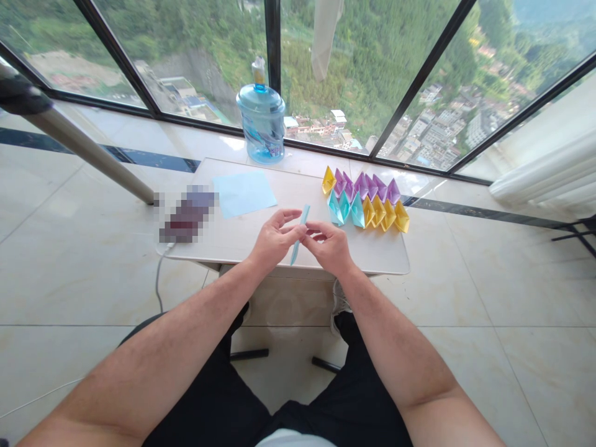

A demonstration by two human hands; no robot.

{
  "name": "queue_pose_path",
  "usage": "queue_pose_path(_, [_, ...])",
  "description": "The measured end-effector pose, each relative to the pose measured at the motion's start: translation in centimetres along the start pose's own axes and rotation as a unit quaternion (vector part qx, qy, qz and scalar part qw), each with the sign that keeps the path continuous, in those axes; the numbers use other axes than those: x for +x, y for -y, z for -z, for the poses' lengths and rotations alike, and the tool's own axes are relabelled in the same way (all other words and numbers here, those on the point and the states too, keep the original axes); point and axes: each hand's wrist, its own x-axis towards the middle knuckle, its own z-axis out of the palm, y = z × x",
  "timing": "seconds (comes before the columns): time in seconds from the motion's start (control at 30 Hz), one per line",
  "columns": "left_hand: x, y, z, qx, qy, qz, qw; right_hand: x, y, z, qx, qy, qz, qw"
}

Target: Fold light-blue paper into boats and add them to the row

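Note:
My left hand and my right hand meet above the near edge of a small white table. Together they pinch a narrow, folded strip of light blue paper that stands almost upright between them. Fingers of both hands are closed on the strip. A flat sheet of light blue paper lies on the table to the left. To the right sits a cluster of several folded paper boats in yellow, purple and teal.
A large blue water jug stands on the floor behind the table, by the window. A pixelated dark object lies on the table's left end with a cable hanging down. A grey pole slants at left.

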Motion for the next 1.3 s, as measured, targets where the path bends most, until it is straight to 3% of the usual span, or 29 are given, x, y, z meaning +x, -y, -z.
queue_pose_path(0.2, [-0.03, -0.21, -0.10, -0.034, 0.013, 0.016, 0.999, 0.04, 0.06, 0.07, 0.020, 0.011, -0.013, 1.000])
queue_pose_path(0.87, [-0.14, -0.63, -0.20, -0.082, -0.023, 0.037, 0.996, 0.29, 0.31, 0.46, 0.043, 0.031, -0.078, 0.996])
queue_pose_path(1.3, [0.10, -0.27, -0.10, -0.060, -0.028, 0.032, 0.997, 0.29, 0.30, 0.51, 0.046, 0.031, -0.092, 0.994])
